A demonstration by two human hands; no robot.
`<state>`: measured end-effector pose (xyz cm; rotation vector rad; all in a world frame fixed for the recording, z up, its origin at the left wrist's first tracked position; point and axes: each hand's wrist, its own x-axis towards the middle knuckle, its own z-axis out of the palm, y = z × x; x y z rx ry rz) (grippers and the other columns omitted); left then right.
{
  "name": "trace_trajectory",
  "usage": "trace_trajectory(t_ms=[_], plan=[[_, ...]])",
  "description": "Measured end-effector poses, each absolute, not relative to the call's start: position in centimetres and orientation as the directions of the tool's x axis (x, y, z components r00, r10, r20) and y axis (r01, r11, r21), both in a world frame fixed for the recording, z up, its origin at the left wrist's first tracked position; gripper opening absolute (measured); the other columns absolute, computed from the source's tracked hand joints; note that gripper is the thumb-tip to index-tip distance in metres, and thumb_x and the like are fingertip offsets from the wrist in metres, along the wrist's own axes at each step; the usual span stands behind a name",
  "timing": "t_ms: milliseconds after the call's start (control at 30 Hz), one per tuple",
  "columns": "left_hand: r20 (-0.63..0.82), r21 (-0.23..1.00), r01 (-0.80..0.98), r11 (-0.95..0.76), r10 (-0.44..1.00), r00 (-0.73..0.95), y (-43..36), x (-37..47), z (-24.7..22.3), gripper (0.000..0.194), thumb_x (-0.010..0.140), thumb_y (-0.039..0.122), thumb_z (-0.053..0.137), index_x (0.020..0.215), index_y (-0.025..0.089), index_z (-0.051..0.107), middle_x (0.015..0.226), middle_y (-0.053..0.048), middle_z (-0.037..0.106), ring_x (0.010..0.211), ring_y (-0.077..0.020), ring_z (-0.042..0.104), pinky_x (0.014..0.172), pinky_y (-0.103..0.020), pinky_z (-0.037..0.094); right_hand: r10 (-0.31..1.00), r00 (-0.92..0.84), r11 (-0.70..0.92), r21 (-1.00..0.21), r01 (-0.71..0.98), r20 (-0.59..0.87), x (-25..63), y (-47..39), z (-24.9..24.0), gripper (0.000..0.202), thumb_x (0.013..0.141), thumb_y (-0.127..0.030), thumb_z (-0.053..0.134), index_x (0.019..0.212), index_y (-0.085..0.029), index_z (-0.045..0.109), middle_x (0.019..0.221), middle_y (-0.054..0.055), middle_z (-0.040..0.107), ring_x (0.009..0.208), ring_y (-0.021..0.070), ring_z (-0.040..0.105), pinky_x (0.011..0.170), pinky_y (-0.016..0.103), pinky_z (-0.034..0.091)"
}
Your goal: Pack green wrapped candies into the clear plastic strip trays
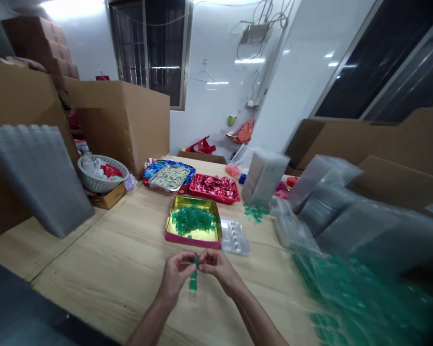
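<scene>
Both of my hands are raised over the wooden table, fingertips nearly meeting. My left hand [173, 276] pinches a narrow green plastic strip [193, 282], whose lower end hangs down. On the strip's upper end, my right hand [218, 269] also closes thumb and fingers. Just beyond the hands stands a gold-lined tin [169, 226] with a pink outer side, holding a heap of small green pieces [193, 218]. Against the tin's right side lies a clear plastic blister tray [235, 238] with moulded hollows.
Behind the tin are a red tray [216, 196] of red wrappers and a metal tray [155, 181] of small pale pieces. Stacked clear trays [265, 178] and green sheets [364, 293] crowd the right. A white basket [103, 185] and more stacked trays [43, 178] stand left.
</scene>
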<state>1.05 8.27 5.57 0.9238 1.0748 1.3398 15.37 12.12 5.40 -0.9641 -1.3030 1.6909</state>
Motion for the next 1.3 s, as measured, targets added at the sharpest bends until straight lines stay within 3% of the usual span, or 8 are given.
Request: trace_trajectory(t_ms=[233,367,467,567,667,867,1100,1300], plan=[[-0.122,0.944,-0.307,0.116,0.993,0.000,6.7,1.0,5.9,0.019,0.050,0.019,0.075,0.063,0.012,0.063,0.061,0.000,0.062,0.059,-0.0107,0.054,0.059,-0.021,0.041,0.896,-0.411,-0.310,-0.900,-0.307,-0.168,15.4,9.1,5.3,0.029,0.048,-0.023,0.079,0.068,-0.015,0.059,0.059,-0.004,0.057,0.048,0.0062,0.048,0.048,0.019,0.036],[-0.131,0.955,-0.263,0.136,0.991,0.037,6.6,0.8,6.0,0.022,0.048,0.018,0.074,0.066,0.012,0.063,0.058,0.001,0.059,0.056,-0.0090,0.051,0.055,-0.020,0.038,0.882,-0.420,-0.348,-0.896,-0.274,-0.214,15.6,8.6,5.2,0.027,0.049,-0.022,0.076,0.067,-0.015,0.058,0.053,-0.005,0.055,0.044,0.0059,0.046,0.045,0.019,0.038],[-0.167,0.972,-0.160,0.173,0.985,0.053,6.3,0.6,5.0,0.020,0.050,0.017,0.069,0.068,0.013,0.061,0.050,0.005,0.052,0.047,-0.0071,0.043,0.047,-0.019,0.031,0.883,-0.402,-0.335,-0.925,-0.180,-0.242,15.4,8.2,4.2,0.024,0.050,-0.022,0.072,0.066,-0.015,0.057,0.051,-0.006,0.054,0.043,0.0065,0.045,0.044,0.019,0.040],[-0.167,0.974,0.162,0.156,0.984,0.057,5.9,0.6,3.1,0.006,0.057,0.017,0.059,0.062,0.013,0.060,0.046,0.006,0.046,0.044,-0.0076,0.040,0.045,-0.020,0.027,0.886,-0.395,-0.288,-0.955,-0.065,-0.240,15.1,7.7,2.5,0.017,0.052,-0.021,0.066,0.061,-0.016,0.053,0.048,-0.007,0.051,0.040,0.0069,0.044,0.041,0.020,0.037],[-0.125,0.907,0.408,0.101,0.992,0.031,5.5,0.7,1.6,0.007,0.060,0.015,0.053,0.057,0.014,0.060,0.046,0.004,0.046,0.047,-0.0095,0.042,0.047,-0.021,0.028,0.912,-0.355,-0.166,-0.977,0.135,-0.204,14.8,7.4,1.3,0.007,0.056,-0.017,0.058,0.057,-0.016,0.051,0.045,-0.007,0.048,0.040,0.0078,0.044,0.041,0.019,0.033],[-0.053,0.823,0.566,0.052,0.999,-0.015,5.4,1.0,0.7,0.012,0.059,0.009,0.053,0.055,0.015,0.062,0.052,0.001,0.051,0.054,-0.0128,0.046,0.056,-0.025,0.029,0.960,-0.281,0.147,-0.811,0.566,-0.022,14.3,7.1,1.0,0.016,0.059,-0.007,0.047,0.054,-0.015,0.059,0.052,0.000,0.057,0.052,0.0115,0.051,0.052,0.021,0.036],[0.009,0.806,0.591,-0.027,0.999,0.033,5.3,0.3,0.9,0.016,0.069,0.013,0.050,0.061,0.015,0.064,0.060,-0.001,0.056,0.059,-0.0132,0.049,0.059,-0.024,0.034,0.956,-0.286,0.230,-0.771,0.594,0.064,14.9,6.2,0.7,0.015,0.066,-0.010,0.047,0.062,-0.016,0.060,0.064,0.002,0.060,0.062,0.0138,0.055,0.059,0.021,0.039],[0.075,0.697,0.716,0.040,0.989,-0.129,5.8,-2.7,2.0,0.015,0.071,0.015,0.047,0.062,0.015,0.059,0.063,-0.002,0.059,0.059,-0.0125,0.053,0.059,-0.022,0.037,0.987,-0.128,0.164,-0.634,0.756,0.102,16.8,4.9,0.5,0.012,0.071,-0.013,0.045,0.077,-0.017,0.055,0.071,0.003,0.060,0.064,0.0147,0.055,0.060,0.023,0.037]])
